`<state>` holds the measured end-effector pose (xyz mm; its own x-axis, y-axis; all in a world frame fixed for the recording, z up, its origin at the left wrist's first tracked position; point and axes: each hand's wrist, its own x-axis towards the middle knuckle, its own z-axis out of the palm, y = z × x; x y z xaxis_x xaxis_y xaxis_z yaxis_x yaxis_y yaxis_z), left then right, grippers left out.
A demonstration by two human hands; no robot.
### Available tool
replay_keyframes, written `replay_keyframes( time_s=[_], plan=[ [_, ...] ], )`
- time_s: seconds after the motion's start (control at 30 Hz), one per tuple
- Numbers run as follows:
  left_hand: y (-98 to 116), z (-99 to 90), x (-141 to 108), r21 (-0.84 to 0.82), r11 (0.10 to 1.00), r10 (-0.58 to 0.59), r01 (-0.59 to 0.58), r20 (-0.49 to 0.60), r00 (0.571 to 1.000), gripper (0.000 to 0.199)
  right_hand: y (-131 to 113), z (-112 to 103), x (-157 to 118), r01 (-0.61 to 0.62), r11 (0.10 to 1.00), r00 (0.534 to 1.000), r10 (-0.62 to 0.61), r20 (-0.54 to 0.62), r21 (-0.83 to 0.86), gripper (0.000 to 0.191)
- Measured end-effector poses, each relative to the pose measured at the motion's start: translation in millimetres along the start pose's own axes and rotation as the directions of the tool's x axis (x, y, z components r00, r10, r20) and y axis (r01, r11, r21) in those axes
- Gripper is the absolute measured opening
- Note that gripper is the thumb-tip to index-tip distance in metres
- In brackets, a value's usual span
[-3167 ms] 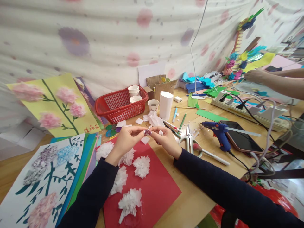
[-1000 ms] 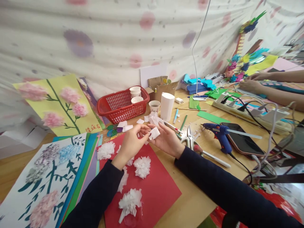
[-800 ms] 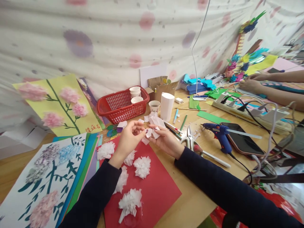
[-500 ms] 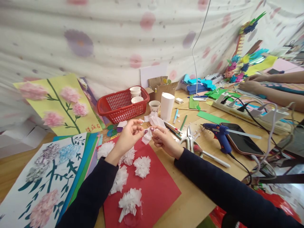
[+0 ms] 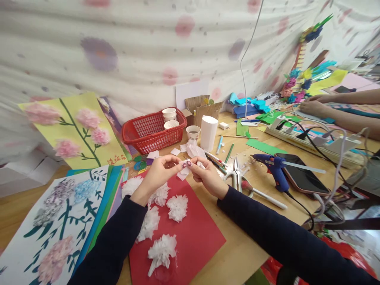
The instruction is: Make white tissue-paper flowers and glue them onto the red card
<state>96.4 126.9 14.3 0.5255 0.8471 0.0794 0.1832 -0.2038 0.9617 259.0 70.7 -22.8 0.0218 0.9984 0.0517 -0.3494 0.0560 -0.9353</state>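
Observation:
My left hand (image 5: pixel 158 172) and my right hand (image 5: pixel 208 177) meet above the far edge of a red paper sheet (image 5: pixel 198 233), thumbs almost touching. Both are closed in a pinch on a small piece of white tissue paper (image 5: pixel 183 174), partly hidden by the fingers. Crumpled white paper flowers lie on the red sheet, one of them (image 5: pixel 177 208) just below my hands and another (image 5: pixel 162 252) near the front. Just beyond the fingers is a loose heap of white tissue paper (image 5: pixel 194 149), with small cut squares (image 5: pixel 175 152) beside it.
A red basket (image 5: pixel 152 134) with paper cups stands behind, beside a white paper roll (image 5: pixel 209 133). Scissors (image 5: pixel 236 176), a blue glue gun (image 5: pixel 271 166), a phone (image 5: pixel 305 174) and a power strip (image 5: pixel 314 144) lie rightward. Flower pictures (image 5: pixel 74 130) are at left; another person's arms (image 5: pixel 341 114) reach in.
My hands have come closer together, the thumbs now side by side over the tissue paper. A white square behind the left hand's fingers has come into view.

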Motion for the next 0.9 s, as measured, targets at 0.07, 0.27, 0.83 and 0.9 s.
replay_keyframes(
  time_s=[0.07,0.27,0.83,0.9],
  plan=[
    [-0.5,0.2,-0.3,-0.013,1.0,0.0,-0.001,-0.013,1.0,0.025,-0.3,0.3,0.4,0.011,1.0,1.0,-0.011,-0.013,-0.003,0.04],
    [3.3,-2.7,-2.1,0.042,0.997,0.072,-0.07,-0.05,0.996,0.022,-6.5,1.8,-1.0,-0.049,0.996,0.999,0.049,0.003,0.077,0.044],
    [6.3,-1.0,-5.0,0.184,0.976,0.111,-0.115,0.034,0.993,0.024,-5.4,0.7,-2.2,-0.047,0.995,0.999,0.048,0.005,-0.086,0.024],
    [4.7,-1.8,-3.7,0.114,0.99,0.074,-0.078,0.035,0.997,0.026,-6.5,0.9,-2.4,-0.031,0.995,1.0,0.03,-0.005,-0.095,0.024]
  ],
)
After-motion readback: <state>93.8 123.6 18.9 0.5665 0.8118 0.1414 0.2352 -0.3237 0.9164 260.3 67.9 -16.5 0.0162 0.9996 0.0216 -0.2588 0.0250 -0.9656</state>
